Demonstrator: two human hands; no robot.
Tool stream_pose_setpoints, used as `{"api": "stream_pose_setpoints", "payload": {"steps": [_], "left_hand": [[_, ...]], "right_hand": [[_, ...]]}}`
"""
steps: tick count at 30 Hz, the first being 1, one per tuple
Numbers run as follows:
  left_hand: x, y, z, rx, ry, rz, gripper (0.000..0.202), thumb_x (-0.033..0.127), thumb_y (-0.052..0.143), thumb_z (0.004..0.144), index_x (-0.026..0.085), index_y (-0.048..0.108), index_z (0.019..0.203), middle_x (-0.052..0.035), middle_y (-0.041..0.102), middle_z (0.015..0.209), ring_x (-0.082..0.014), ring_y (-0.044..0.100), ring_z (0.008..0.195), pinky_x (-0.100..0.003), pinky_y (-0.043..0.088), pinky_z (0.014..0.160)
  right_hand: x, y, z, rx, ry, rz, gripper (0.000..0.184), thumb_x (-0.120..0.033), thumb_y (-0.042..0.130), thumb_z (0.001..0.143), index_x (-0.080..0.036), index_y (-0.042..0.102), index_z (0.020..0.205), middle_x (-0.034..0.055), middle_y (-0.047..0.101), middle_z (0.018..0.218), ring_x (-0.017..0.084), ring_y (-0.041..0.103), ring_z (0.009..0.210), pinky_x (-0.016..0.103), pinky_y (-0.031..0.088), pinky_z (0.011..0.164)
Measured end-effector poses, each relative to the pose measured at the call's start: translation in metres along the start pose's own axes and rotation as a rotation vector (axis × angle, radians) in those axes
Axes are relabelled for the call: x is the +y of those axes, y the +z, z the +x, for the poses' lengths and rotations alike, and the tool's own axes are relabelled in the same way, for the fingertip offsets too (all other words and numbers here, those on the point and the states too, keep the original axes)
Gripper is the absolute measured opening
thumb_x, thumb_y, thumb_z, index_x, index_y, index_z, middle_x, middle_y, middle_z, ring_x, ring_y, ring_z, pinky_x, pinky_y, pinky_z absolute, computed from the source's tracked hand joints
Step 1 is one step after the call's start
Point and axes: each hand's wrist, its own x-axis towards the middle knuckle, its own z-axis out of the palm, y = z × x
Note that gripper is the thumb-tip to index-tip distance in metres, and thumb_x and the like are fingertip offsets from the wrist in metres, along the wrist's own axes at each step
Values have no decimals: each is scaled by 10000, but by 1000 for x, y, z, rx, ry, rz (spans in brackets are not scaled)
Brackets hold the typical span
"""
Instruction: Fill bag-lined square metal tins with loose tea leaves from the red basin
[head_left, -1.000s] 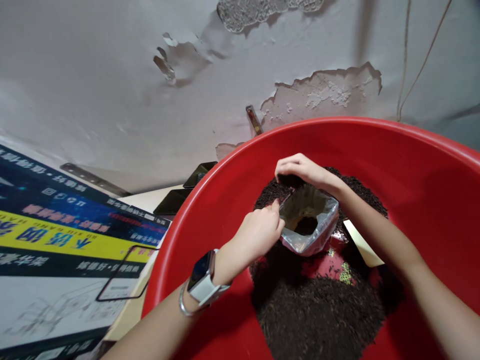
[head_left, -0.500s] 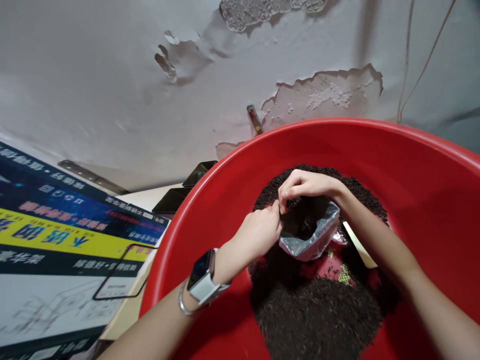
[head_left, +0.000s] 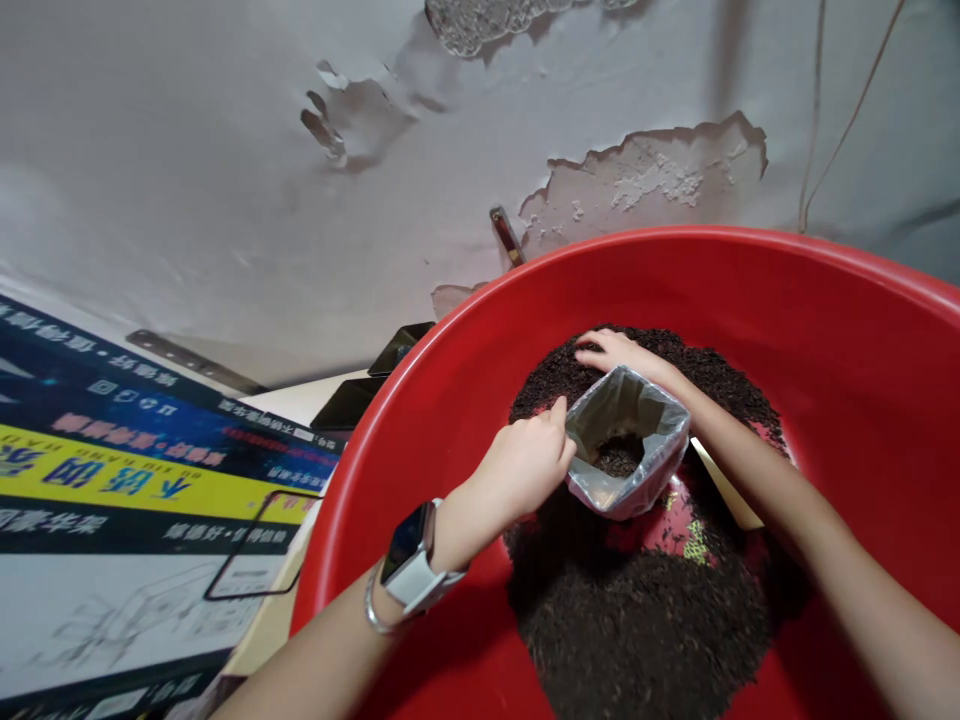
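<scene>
Pinched the left rim of a clear plastic bag (head_left: pixel 628 492) in the left hand (head_left: pixel 532 455), right of the frame's centre, with dark shreds (head_left: pixel 619 456) at its bottom. Held the right hand (head_left: pixel 619 353) open, with fingers loosely spread, at the heap of loose shreds (head_left: pixel 546 380) just above the bag. Worked inside a red tub (head_left: pixel 442 420) across the lower right, near a printed cardboard box (head_left: pixel 112 480) at lower left.

Tub (head_left: pixel 450 430): uniform red. Loose leaf-like bits (head_left: pixel 637 640): blackish brown. Bag (head_left: pixel 630 497): translucent, greyish-silver sheen. Patch under bits (head_left: pixel 679 520): pinkish red, yellow-green markings. Flat piece (head_left: pixel 729 490): pale cream. Watch (head_left: pixel 405 545): black face, white band. Bracelet (head_left: pixel 375 605): silver. Printed box (head_left: pixel 112 475): dark navy, yellow stripe, blue characters, white panel with grey line drawing. Wall (head_left: pixel 187 150): greyish white, pinkish-grey patches.
</scene>
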Motion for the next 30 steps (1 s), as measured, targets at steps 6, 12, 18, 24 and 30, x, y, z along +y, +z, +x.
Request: {"api": "stream_pose_setpoints", "payload": {"steps": [6, 12, 18, 24, 30], "left_hand": [[2, 0, 0, 0, -7, 0, 531, 242, 294, 940, 49, 301, 1435, -173, 631, 1205, -301, 645, 1033, -409, 518, 816], [1, 2, 0, 19, 12, 9, 535, 240, 299, 931, 48, 304, 1431, -187, 642, 1175, -292, 659, 998, -397, 523, 783], [2, -1, -1, -10, -8, 12, 527, 225, 299, 933, 55, 310, 1432, -182, 647, 1168, -279, 654, 1016, -388, 519, 812], [2, -1, 0, -17, -4, 16, 524, 242, 293, 940, 60, 312, 1431, -183, 649, 1164, -277, 657, 1006, -383, 515, 803], [2, 0, -1, -9, 1, 29, 526, 251, 294, 944, 63, 307, 1435, -182, 657, 1148, -289, 662, 993, -393, 516, 794]], "right_hand": [[64, 31, -6, 72, 300, -680, 474, -360, 324, 951, -146, 437, 1358, 208, 391, 1413, 360, 330, 1307, 660, 231, 1002], [60, 35, -8, 118, 264, -706, 478, -386, 289, 959, -94, 482, 1285, 226, 444, 1325, 341, 413, 1206, 490, 338, 973], [57, 31, -4, 105, 287, -624, 448, -404, 394, 920, -118, 514, 1244, 216, 526, 1238, 332, 479, 1152, 436, 369, 948], [57, 26, 0, 126, 381, -430, 364, -330, 385, 906, -114, 603, 1101, 199, 629, 1070, 290, 588, 1019, 365, 432, 845], [46, 5, 13, 176, 349, -81, 300, -339, 390, 862, -148, 560, 705, 89, 624, 736, 168, 595, 738, 233, 427, 636]]}}
